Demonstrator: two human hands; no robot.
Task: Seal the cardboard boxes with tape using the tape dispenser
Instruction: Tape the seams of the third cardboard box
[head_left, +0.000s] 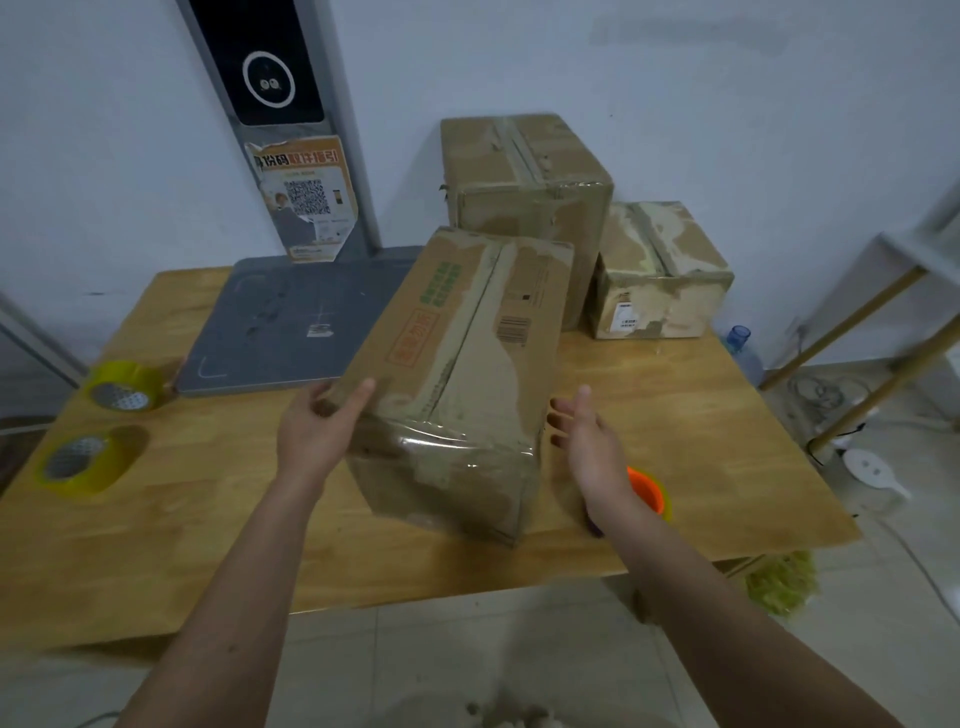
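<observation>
A long cardboard box (462, 364) with printed labels lies on the wooden table (156, 545), its near end wrapped in clear tape. My left hand (319, 426) grips the box's near left corner, thumb on top. My right hand (587, 441) hovers just right of the box with fingers straight, holding nothing. An orange tape dispenser (649, 491) sits on the table behind my right wrist, partly hidden. Two more taped boxes stand at the back: a tall one (524, 176) and a smaller one (660, 270).
Two yellowish tape rolls (122, 387) (85, 460) lie at the table's left edge. A grey flat scale (291, 322) rests at the back left against a wall post. A blue water bottle (737, 340) and a wooden rack (852, 338) stand to the right.
</observation>
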